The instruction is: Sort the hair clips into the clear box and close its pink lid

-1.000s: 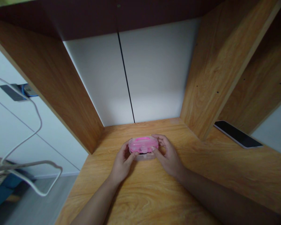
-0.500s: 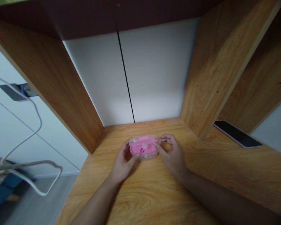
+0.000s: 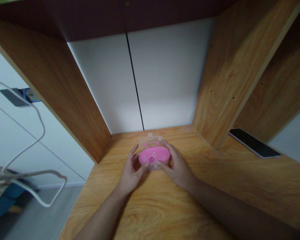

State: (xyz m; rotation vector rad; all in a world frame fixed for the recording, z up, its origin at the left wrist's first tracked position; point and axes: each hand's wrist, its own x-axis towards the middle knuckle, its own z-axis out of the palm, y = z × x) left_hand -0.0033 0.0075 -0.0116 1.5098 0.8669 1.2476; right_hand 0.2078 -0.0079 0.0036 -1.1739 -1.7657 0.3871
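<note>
- Now, the left hand [image 3: 130,171] is cupping the left end of a clear box [image 3: 153,167], its thumb resting on the near edge of a pink tray [image 3: 153,154].
- The right hand [image 3: 177,166] is holding the tray's right end, fingers reaching behind it, thumb resting on the near edge.
- Between both hands, the tray is sitting over the box, showing small ring shapes; whether it is lying fully seated, I can't quite tell.
- Just beyond the hands, the clear lid [image 3: 152,140] is standing open.
- Under the hands, a wooden table [image 3: 150,206] is supporting the box.
- Well to the right hand's right, a phone [image 3: 255,143] is lying face up.
</note>
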